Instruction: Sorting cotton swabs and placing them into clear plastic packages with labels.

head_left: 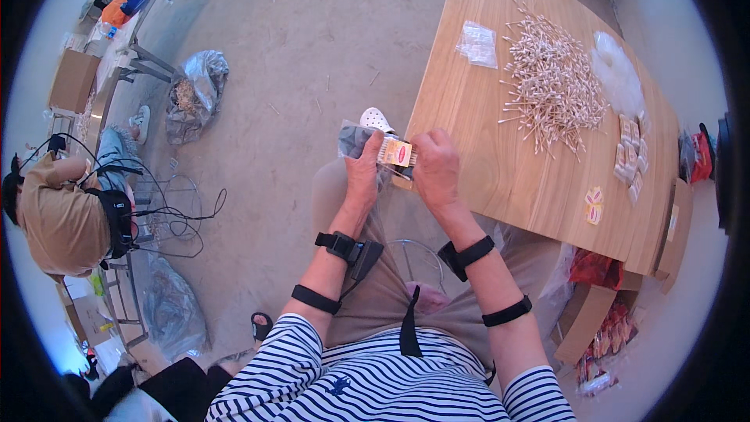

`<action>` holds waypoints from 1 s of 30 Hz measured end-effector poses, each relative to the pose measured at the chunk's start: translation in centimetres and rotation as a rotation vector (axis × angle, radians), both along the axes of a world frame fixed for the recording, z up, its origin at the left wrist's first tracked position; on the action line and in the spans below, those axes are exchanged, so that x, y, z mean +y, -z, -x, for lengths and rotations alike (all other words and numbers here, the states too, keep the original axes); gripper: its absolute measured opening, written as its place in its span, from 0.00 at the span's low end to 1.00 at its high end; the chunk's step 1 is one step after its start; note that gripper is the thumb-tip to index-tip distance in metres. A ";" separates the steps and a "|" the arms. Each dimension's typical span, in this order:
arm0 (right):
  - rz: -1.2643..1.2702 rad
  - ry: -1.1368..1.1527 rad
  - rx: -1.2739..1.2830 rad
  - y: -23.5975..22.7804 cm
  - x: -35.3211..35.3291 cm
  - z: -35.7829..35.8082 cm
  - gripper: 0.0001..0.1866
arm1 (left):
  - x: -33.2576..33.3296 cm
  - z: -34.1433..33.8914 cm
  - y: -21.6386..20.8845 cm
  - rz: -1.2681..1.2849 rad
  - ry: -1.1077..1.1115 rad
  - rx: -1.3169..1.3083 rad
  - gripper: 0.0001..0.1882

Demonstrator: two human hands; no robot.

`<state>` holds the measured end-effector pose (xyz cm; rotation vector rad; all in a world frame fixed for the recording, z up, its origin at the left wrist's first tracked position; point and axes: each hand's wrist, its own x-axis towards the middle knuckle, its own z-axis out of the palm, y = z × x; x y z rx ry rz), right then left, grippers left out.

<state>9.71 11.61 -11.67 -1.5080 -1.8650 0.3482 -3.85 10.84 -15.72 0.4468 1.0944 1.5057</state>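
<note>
The left hand [364,170] and right hand [436,168] are gripping a small, yellow-labelled, clear plastic packet of cotton swabs [397,153] near the corner of a pale wooden counter [469,137]; packing seems underway, probably calling for keeping the swabs aligned.

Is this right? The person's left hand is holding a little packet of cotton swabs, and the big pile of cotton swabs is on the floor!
Not quite: the big pile of cotton swabs is on the wooden table, as the head view shows. The left hand does hold a little packet of cotton swabs.
</note>
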 end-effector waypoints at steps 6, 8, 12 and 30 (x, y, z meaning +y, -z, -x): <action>0.040 0.022 -0.035 -1.6 -1.0 -0.8 0.12 | 0.0 0.4 0.5 0.071 -0.019 0.025 0.12; -0.051 -0.050 -0.138 -2.6 -1.0 0.2 0.19 | -0.1 0.3 0.5 0.066 -0.013 0.007 0.13; 0.023 -0.272 -0.306 -1.5 -2.0 1.0 0.46 | -0.1 0.3 0.7 0.068 0.034 0.026 0.15; 0.073 -0.299 -0.324 -0.7 -2.8 0.8 0.47 | -0.1 -0.1 1.2 0.133 0.016 -0.205 0.17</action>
